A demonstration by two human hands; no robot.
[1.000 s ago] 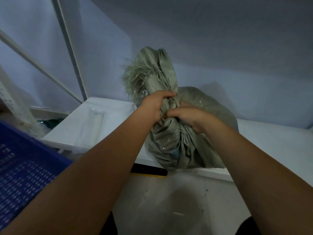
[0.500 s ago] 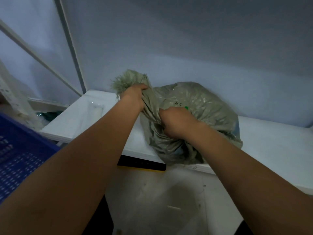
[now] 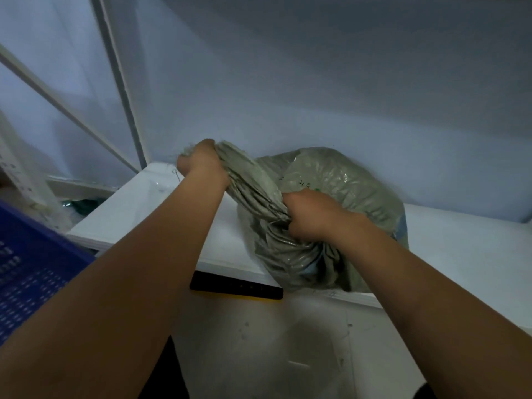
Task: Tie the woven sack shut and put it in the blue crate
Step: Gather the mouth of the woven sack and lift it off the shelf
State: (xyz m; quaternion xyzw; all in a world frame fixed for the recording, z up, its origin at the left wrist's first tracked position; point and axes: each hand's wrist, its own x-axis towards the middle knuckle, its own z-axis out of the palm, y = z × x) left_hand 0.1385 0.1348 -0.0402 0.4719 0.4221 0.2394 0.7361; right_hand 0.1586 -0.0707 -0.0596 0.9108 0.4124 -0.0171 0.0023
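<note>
Sack (image 3: 331, 197) on shelf (image 3: 460, 249), crate (image 3: 31, 269) at 8 o'clock. Left hand (image 3: 201, 165) clenches the neck's end, right hand (image 3: 311, 214) its base. Soft, slick, probably bulky: grip the neck.

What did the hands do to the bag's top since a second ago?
The left hand pulled the gathered neck of the woven sack down from upright, out to the left. The right hand slid lower, gripping the neck's base. Both hands kept hold; the sack stayed on the white shelf, the blue crate at left.
</note>
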